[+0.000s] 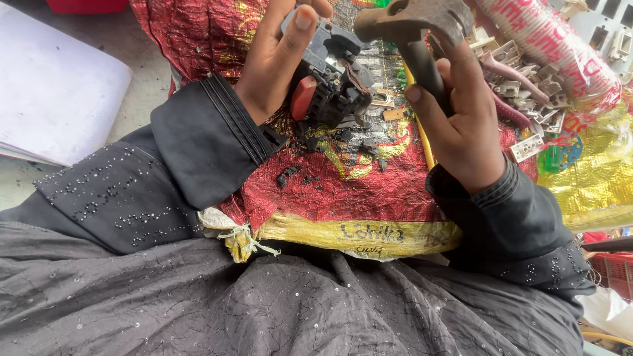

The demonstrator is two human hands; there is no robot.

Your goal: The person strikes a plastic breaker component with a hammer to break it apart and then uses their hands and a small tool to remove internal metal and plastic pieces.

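Two hands over red sack [343, 184]: left hand [277, 62] fingers wrapped around grey switch block [330, 79], just left of hammer [409, 23]; right hand [461, 125] fingers clenched on handle (upright, head above block); small plastic scraps [527, 99] beyond.

- Left sleeve [198, 142]: long, dark charcoal cloth, with a wide cuff stitched in close ribbed lines at the wrist.
- Right sleeve [514, 217]: same dark cloth, gathered cuff.
- Small silver sequins dot both forearms in scattered rows.
- Lap garment [297, 303]: grey, crinkled fabric, lightly sequinned.
- Both hands bare.
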